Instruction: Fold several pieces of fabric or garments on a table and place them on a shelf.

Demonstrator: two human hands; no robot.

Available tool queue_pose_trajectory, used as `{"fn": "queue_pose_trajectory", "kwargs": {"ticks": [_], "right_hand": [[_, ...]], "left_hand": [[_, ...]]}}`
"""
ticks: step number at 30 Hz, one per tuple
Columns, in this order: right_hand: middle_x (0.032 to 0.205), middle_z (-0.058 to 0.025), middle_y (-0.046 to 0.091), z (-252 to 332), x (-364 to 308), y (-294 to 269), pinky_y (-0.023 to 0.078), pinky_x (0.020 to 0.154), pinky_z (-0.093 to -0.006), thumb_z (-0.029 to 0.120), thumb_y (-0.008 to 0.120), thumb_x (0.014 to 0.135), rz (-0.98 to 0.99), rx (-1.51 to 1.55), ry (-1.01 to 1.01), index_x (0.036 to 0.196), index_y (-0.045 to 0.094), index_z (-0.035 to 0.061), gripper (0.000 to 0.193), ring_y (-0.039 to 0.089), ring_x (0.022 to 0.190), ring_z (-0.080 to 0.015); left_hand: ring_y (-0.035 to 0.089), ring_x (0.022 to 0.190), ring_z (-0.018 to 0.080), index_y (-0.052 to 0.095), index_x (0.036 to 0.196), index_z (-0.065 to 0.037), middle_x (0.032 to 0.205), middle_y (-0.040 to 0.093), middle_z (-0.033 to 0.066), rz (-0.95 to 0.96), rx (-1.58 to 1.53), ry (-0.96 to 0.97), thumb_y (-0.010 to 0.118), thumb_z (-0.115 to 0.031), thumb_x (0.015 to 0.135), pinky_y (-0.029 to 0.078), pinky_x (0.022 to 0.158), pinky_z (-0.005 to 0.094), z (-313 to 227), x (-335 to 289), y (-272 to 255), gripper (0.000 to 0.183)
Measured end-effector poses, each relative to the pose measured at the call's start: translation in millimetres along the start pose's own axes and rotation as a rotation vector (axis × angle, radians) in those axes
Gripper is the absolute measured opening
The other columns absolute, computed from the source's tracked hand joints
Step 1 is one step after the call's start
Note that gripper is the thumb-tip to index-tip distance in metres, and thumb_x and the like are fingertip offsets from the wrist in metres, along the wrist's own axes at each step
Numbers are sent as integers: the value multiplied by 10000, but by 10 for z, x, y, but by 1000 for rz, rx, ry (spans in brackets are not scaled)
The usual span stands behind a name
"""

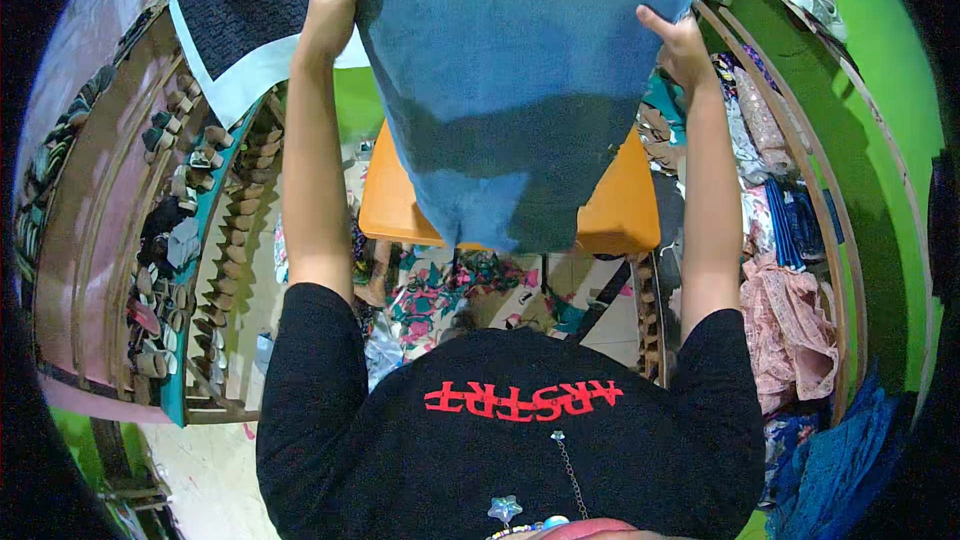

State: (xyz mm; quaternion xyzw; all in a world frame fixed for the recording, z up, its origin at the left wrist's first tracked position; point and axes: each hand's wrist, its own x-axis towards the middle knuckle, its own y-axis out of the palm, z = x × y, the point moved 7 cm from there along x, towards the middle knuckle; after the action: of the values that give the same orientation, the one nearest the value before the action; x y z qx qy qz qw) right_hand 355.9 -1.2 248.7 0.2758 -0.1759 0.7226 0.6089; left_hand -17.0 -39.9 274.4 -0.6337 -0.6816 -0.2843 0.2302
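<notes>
A blue cloth (pixel 520 60) is stretched between my raised hands, with its lower part hanging in a narrowing fold and a dark shadow across it. My left hand (pixel 335 10) pinches its upper left edge, the thumb lying toward the cloth. At the upper right corner, my right hand (pixel 682 45) grips it, and the fingers there are partly hidden behind the fabric. The cloth's top edge runs out of view. Behind its lower end shows an orange seat or tabletop (pixel 395 202), partly covered by the cloth.
Wooden racks with several rows of shoes (pixel 190 175) stand on the left. Folded clothes and a pink lace garment (pixel 790 330) fill the shelves on the right. Colourful fabric scraps (pixel 450 290) lie on the floor below. A dark textile with a pale border (pixel 235 10) is at upper left.
</notes>
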Motion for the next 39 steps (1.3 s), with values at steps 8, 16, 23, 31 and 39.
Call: {"fn": "queue_pose_trajectory", "kwargs": {"ticks": [8, 16, 23, 31, 39], "right_hand": [[900, -66, 575, -282, 236, -160, 436, 739, -346, 137, 618, 732, -176, -62, 157, 954, 546, 29, 257, 543, 820, -187], [876, -46, 587, -414, 462, -438, 426, 734, -321, 65, 616, 719, -250, -66, 10, 915, 573, 35, 204, 537, 797, -162], [838, -41, 599, -261, 591, -416, 420, 714, -290, 30, 639, 684, -278, -22, 15, 872, 592, 24, 194, 547, 755, -147], [858, -86, 587, 120, 623, -101, 483, 660, -306, 102, 580, 759, 88, -638, -231, 888, 564, -9, 171, 578, 742, -168], [879, -72, 590, -813, 885, -119, 460, 679, -398, 29, 647, 670, -329, -64, 243, 923, 563, 23, 267, 563, 784, -217]], "left_hand": [[557, 752, 127, 489, 1000, -20, 855, 581, 54, 80, 200, 83, 663, -59, 676, 462, 691, 259, 114, 235, 71, 369], [566, 691, 119, 554, 887, 0, 807, 596, 63, -71, -32, -40, 626, -74, 720, 471, 620, 243, 348, 339, 51, 196], [561, 721, 138, 519, 951, -26, 832, 585, 54, -24, -116, 62, 597, -63, 743, 474, 651, 272, 273, 526, -4, 225], [529, 816, 136, 449, 1087, -13, 936, 565, 72, 27, 48, 237, 598, -62, 719, 428, 747, 274, -125, 649, 143, 401], [550, 674, 98, 583, 848, 7, 767, 599, 49, -127, 49, -73, 666, -34, 663, 451, 626, 226, 810, 1036, -6, 207]]}}
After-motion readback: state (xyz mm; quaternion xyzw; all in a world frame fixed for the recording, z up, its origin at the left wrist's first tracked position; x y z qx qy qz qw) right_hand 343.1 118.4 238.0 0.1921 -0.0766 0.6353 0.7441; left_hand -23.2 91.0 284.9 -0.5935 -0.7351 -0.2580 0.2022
